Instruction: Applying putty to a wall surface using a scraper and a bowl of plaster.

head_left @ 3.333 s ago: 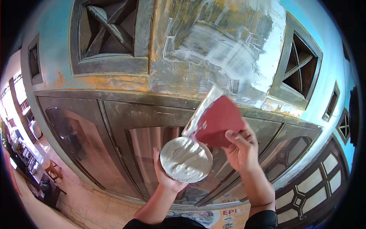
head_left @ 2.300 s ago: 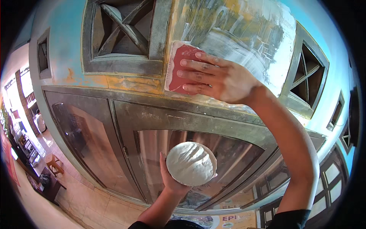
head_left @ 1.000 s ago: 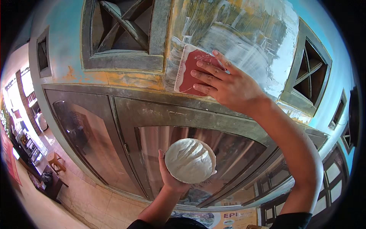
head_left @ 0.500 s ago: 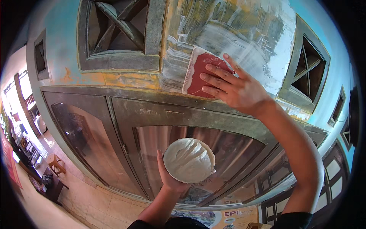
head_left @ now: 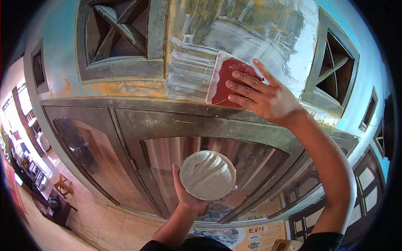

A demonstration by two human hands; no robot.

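My right hand [head_left: 272, 100] presses a flat dark-red putty spreader [head_left: 234, 71] against the wall, fingers laid across its face and the thumb side out of sight behind it. White filler coats the spreader's left and upper edges. Beneath it runs the top of a brown wooden frame. The wall patch [head_left: 197, 77] around the spreader is smeared with grey-white filler over yellowish old paint. Lower down, my left hand [head_left: 188, 194] grips a round bowl [head_left: 208, 175] of thick white putty from below and the side, its surface ridged.
Wooden vents with crossed bars flank the patch, one on the left [head_left: 119, 67] and one on the right [head_left: 335, 71]. Below are glazed wooden panels [head_left: 217, 159]. A small wooden stool [head_left: 63, 184] stands on the tiled floor [head_left: 109, 221] at far left, near a dark low table [head_left: 58, 209].
My right hand and the spreader have slid to the right along the wall, uncovering more streaked filler to their left. The view has shifted slightly. The bowl stays in my left hand.
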